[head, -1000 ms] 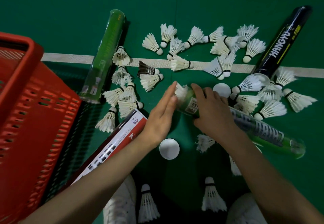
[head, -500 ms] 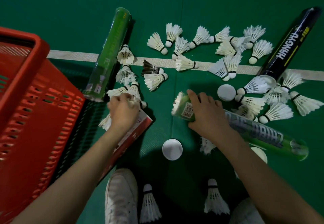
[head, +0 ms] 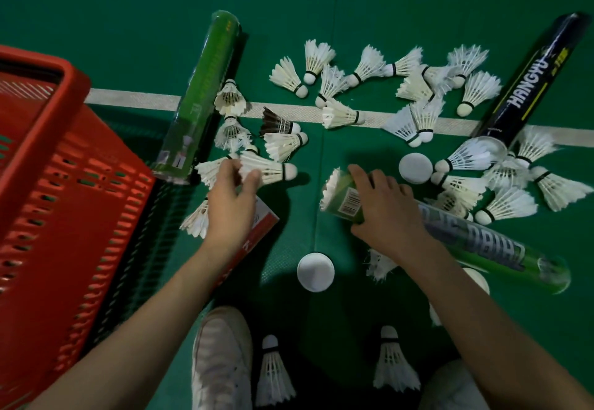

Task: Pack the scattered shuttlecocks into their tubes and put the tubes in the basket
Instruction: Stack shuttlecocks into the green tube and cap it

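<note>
My right hand (head: 387,213) grips a clear green tube (head: 491,245) lying on the floor. White feathers stick out of the tube's open left end (head: 331,189). To its left, my left hand (head: 229,200) pinches the feather skirt of a white shuttlecock (head: 273,168), whose cork points right. Several more white shuttlecocks (head: 340,115) and one dark one (head: 276,122) lie scattered across the green floor. The red basket (head: 64,204) stands at the left.
A closed green tube (head: 202,94) lies beside the basket, a black HANGYU tube (head: 530,82) at the upper right, a red-and-white tube (head: 257,226) under my left wrist. White caps (head: 315,271) (head: 415,168) lie near the held tube. My white shoes (head: 221,358) are at the bottom.
My left hand left the mouth of the held tube, reached left into the shuttlecocks beside the green tube, and now pinches one. My right hand kept its grip on the tube.
</note>
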